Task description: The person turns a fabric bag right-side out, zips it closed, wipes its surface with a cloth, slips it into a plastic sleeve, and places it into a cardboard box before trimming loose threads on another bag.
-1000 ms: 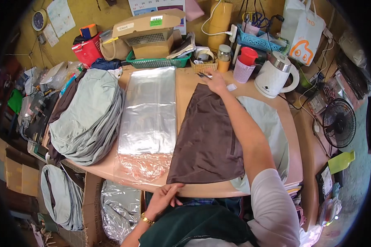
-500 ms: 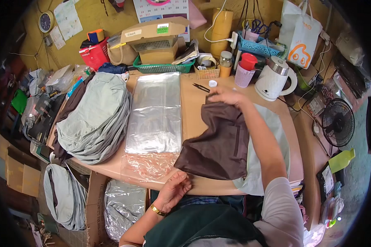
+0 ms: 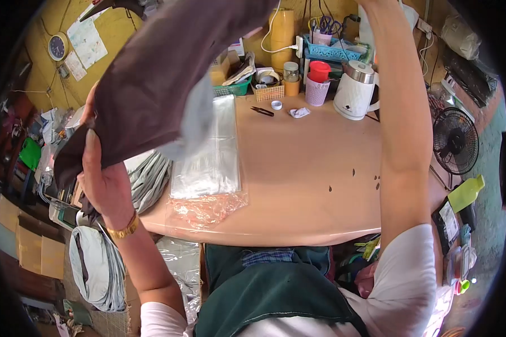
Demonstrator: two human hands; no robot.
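Observation:
A dark brown cloth piece (image 3: 152, 84) is lifted up in front of me and stretches from the left side to the top edge. My left hand (image 3: 104, 182) is closed on its lower left end, the thumb pressed on top. Pale grey cloth (image 3: 197, 121), blurred, hangs below the brown one. My right arm reaches up to the top edge, where only the base of my right hand (image 3: 372, 3) shows; its fingers are out of frame. Behind the raised cloth lie clear plastic bags (image 3: 208, 157) and a partly hidden pile of pale grey cloth pieces (image 3: 152, 177).
On the table (image 3: 298, 163) are black thread snips (image 3: 262, 111), a white roll (image 3: 276, 105), crumpled white paper (image 3: 299, 112) and several small dark bits. A white kettle (image 3: 354, 92) stands at the back right near a lilac cup (image 3: 316, 91). A black fan (image 3: 455, 140) is further right.
The brown cloth has risen off the table, and the pale sheet at the right no longer lies there. My left hand has moved up and left onto the cloth; my right hand has gone up.

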